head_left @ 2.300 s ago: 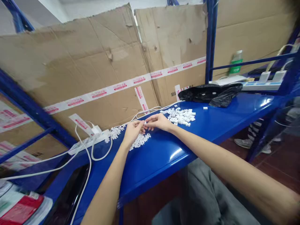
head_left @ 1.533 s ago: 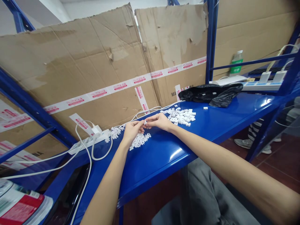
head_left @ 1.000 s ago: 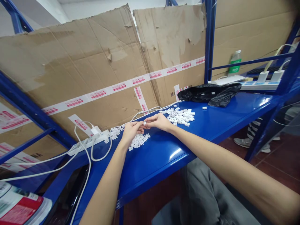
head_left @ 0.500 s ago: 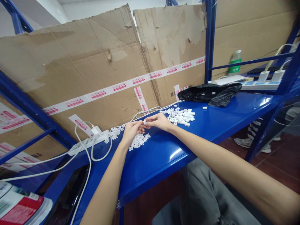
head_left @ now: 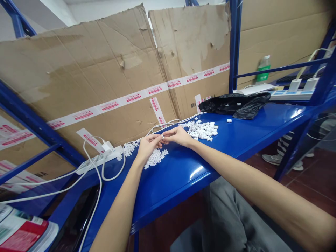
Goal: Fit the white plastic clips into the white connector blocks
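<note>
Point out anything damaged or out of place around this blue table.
One white piece lies alone on the blue table, apart from the pile of similar pieces and near the black bag. The cardboard behind looks worn: its top edge is ragged and patches of its surface look scuffed or peeled.

Cardboard [head_left: 105, 70] stands along the rear of the table [head_left: 183, 175]. One part [head_left: 162, 137] sits between the left hand [head_left: 148, 147] and the right hand [head_left: 178, 137], above the table. The near pile [head_left: 156, 158] lies on the person's side of the left hand; the left pile [head_left: 128, 148] lies between that hand and the power strip [head_left: 101, 160]. The right pile [head_left: 203, 130] lies just right of the right hand. Farther right, at the rear, lies a bag [head_left: 236, 105], a loose part [head_left: 229, 120] before it. A bottle [head_left: 263, 70] stands beyond the bag. A tub [head_left: 26, 231] occupies the near left corner.
</note>
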Demonstrator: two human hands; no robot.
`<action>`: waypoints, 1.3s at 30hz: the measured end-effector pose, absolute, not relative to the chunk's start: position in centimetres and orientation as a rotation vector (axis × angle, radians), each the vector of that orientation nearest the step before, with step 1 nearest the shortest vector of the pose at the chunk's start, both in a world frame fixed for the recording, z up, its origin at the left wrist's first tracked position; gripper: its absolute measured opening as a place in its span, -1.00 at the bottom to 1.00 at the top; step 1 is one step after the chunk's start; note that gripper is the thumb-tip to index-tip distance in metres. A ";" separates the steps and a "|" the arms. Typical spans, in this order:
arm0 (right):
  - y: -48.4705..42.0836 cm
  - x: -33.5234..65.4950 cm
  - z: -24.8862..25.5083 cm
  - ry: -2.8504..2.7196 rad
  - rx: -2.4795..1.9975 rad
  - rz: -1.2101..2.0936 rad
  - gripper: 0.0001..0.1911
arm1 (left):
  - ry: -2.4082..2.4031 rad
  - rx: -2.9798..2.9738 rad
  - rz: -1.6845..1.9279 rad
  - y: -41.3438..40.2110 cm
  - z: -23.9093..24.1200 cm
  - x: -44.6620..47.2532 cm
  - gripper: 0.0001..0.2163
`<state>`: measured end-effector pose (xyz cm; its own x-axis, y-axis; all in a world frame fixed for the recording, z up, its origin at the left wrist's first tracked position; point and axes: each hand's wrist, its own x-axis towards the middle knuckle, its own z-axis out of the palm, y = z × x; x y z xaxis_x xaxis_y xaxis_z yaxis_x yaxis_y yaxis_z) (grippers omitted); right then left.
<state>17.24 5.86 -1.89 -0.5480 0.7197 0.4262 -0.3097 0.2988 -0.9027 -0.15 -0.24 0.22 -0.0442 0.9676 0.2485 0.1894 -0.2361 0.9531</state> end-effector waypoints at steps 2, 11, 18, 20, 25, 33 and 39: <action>5.9 17.2 -1.9 -1.653 -0.386 1.412 -0.71 | 1.259 1.491 1.350 -0.3 0.3 -0.1 -0.51; 5.9 17.3 -2.0 -1.661 -0.399 1.411 -0.71 | 1.256 1.453 1.340 -0.4 0.5 0.1 -0.54; 6.0 17.2 -2.1 -1.649 -0.411 1.416 -0.69 | 1.243 1.438 1.337 -0.4 0.4 0.0 -0.51; 6.1 17.2 -2.1 -1.641 -0.410 1.419 -0.69 | 1.247 1.449 1.338 -0.4 0.4 -0.1 -0.50; 6.6 17.1 -2.3 -1.638 -0.400 1.447 -0.60 | 1.256 1.529 1.304 -0.3 0.4 -0.1 -0.50; 6.4 17.1 -2.4 -1.715 -0.397 1.490 -0.58 | 1.341 1.617 1.321 -0.5 0.6 -0.3 -0.48; 6.0 16.6 -2.1 -1.829 -0.518 1.315 -0.66 | 1.444 1.621 1.393 -0.4 0.9 -0.1 -0.55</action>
<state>16.60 5.98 -2.13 -0.5907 0.7168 0.3706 -0.1230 0.3739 -0.9193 -0.11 -0.41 0.85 -0.1170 0.9373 0.3283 0.3613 -0.2677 0.8932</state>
